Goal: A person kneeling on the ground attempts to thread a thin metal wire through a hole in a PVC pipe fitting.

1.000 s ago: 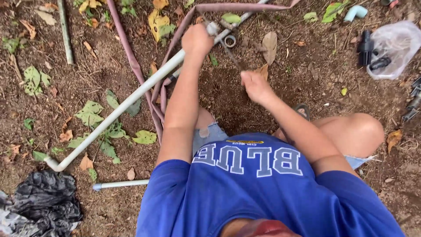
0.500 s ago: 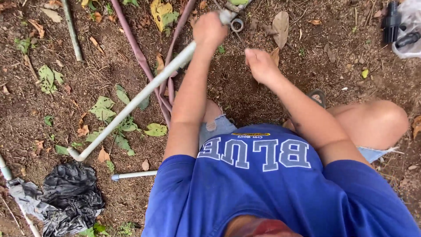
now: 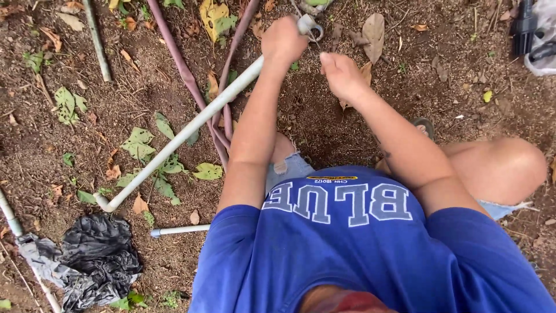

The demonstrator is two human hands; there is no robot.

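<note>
Pipe (image 3: pixel 191 128), white and long, lies slanted across bare soil, running from an elbow fitting (image 3: pixel 104 203) at lower left up to the left hand (image 3: pixel 282 39) at upper centre. The left hand is clenched around the pipe's upper end, fingers wrapped shut on it. Just past the fist, a small metal ring or clamp (image 3: pixel 308 24) shows at the pipe's tip; its exact kind cannot be told.

The right hand (image 3: pixel 341 75) is just beside the left, lower and to the right, apart from the pipe. Its fingers are curled in loosely; whether it holds anything cannot be told from this angle.

A reddish hose (image 3: pixel 185 75), flat and doubled, runs from the top edge down under the pipe and folds near the left forearm. The pipe crosses over it.

The person crouches over the work in a blue shirt (image 3: pixel 347 255), with one bare knee (image 3: pixel 504 168) out to the right and a sandal (image 3: pixel 424 124) partly visible beside the right forearm.

Surroundings: the ground (image 3: pixel 463 75) is dark loose soil with dry and green leaves. A second short white pipe (image 3: pixel 179 230) lies near the left elbow, well apart from the held one. A thin grey-green rod (image 3: pixel 97 40) lies at upper left. Crumpled black plastic (image 3: pixel 98 261) sits at lower left, with another pale pipe (image 3: pixel 8 211) touching its edge. A clear bag with dark items (image 3: pixel 536 35) lies at the upper right corner.
</note>
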